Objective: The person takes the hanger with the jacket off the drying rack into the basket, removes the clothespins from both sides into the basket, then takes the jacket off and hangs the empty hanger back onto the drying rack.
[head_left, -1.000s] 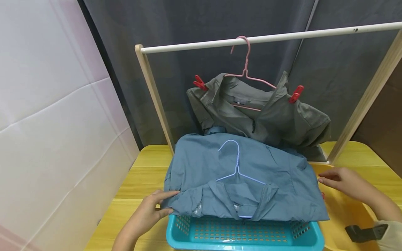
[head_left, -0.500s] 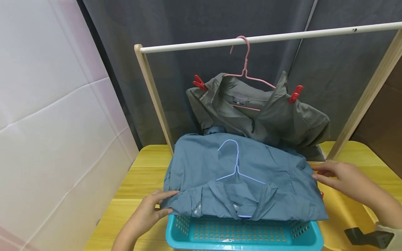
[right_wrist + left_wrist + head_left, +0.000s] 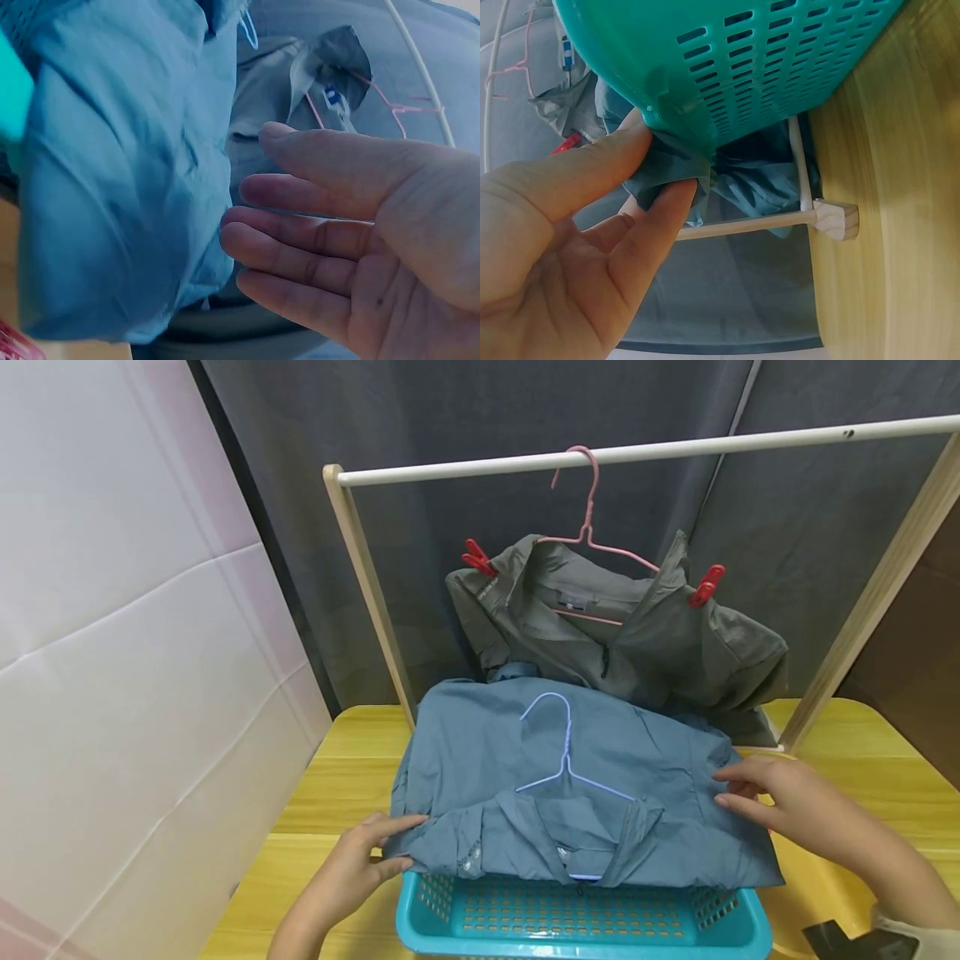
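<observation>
A blue collared shirt (image 3: 480,743) lies spread over a teal basket (image 3: 585,948), its collar toward me. A lavender wire hanger (image 3: 567,747) sticks up out of the neck, its lower part hidden inside. My left hand (image 3: 348,864) pinches the left edge of the shirt between thumb and fingers; the left wrist view shows the bunched cloth (image 3: 664,169) close under the basket rim. Over the shirt's right side is my right hand (image 3: 787,802), its fingers relaxed. In the right wrist view nothing sits between those fingers (image 3: 292,251).
Behind, a grey-green shirt (image 3: 585,635) hangs on a pink hanger (image 3: 588,510) from a white rail (image 3: 465,467), with red clothespins (image 3: 705,585) at its shoulders. A yellow container (image 3: 817,893) stands to the right, partly under the right arm. Wooden rack posts (image 3: 371,593) flank the clothes.
My right hand has moved left, from above the yellow container to the shirt's right side. My left hand keeps its pinch in the same place.
</observation>
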### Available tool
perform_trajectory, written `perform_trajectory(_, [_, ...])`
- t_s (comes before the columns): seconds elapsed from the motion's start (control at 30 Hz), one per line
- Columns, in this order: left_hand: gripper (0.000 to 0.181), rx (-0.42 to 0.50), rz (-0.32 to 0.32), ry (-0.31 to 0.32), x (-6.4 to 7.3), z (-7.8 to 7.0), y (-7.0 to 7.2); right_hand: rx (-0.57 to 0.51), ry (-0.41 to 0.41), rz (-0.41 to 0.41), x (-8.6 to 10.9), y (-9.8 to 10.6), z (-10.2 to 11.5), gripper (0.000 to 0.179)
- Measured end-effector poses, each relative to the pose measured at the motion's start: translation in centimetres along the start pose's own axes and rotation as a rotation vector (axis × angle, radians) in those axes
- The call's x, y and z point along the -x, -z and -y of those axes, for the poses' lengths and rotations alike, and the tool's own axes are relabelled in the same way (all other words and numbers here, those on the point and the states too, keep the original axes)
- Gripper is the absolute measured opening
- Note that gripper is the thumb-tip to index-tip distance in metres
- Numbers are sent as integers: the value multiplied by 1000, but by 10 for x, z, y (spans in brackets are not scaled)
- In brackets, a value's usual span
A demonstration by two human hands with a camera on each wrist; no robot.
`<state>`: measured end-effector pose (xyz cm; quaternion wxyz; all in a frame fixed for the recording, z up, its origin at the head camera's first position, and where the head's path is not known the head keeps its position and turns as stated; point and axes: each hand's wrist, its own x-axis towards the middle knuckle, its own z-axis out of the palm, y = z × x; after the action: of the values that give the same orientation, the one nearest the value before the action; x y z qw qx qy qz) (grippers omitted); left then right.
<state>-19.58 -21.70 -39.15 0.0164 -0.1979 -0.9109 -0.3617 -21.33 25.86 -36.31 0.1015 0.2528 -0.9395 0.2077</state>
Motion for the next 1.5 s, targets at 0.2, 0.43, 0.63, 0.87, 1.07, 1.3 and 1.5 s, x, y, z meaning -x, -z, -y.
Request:
perform_trajectory(0.2, [44,7,-6,-8,1,0,0,-3,41,32,-3,-9,11,24])
perform_trajectory(0.43, [44,8,-12,-22,1,0,0,-36,62,113,-6,-20,24,26])
perform_trajectory(0.63, [44,42,-7,-5,0,0,-1,-59,120,111,-10,-29,28,23])
perform_trajectory(0.87, [45,31,-41,2,1,-3,-3,-49,132,101,-13,-34,32,12])
perform_trajectory(1.07, [47,-15,-90,-45,1,-7,-5,-107,122,99,-16,-35,34,5])
perform_trajectory(1.3, [48,-14,-56,-47,-1,-13,-1,-38,248,-82,-19,-31,33,14])
perform_trajectory(1.5, [47,-31,-48,-119,-6,-18,10,38,299,-206,-26,-20,37,18])
